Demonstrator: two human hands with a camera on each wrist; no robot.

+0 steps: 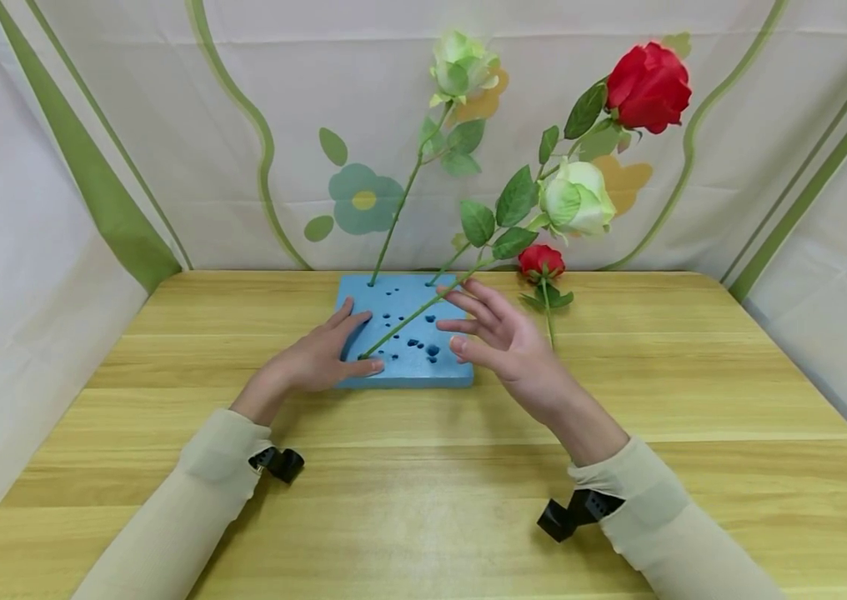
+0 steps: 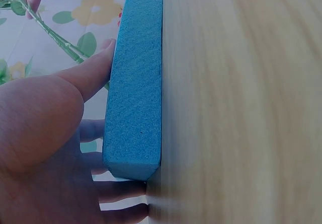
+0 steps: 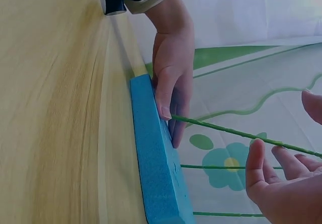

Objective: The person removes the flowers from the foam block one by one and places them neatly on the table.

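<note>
My left hand (image 1: pixel 318 354) rests on the left side of a blue foam block (image 1: pixel 412 379), fingers spread. Its thumb presses the top near the base of a pale green-white rose (image 1: pixel 579 198). That rose's stem stands in the block's front-left part and leans far to the right. My right hand (image 1: pixel 517 350) hovers over the block's right side, its fingers loosely parted. In the right wrist view the leaning stem (image 3: pixel 226 129) passes by its fingertips. Another pale green rose (image 1: pixel 461 67) and a tall red rose (image 1: pixel 649 87) are stuck in the block's back edge.
A short red rose (image 1: pixel 542 262) lies on the wooden table (image 1: pixel 423 500), right of the block and behind my right hand. Several holes dot the block's top. A patterned curtain (image 1: pixel 266 50) hangs behind the table.
</note>
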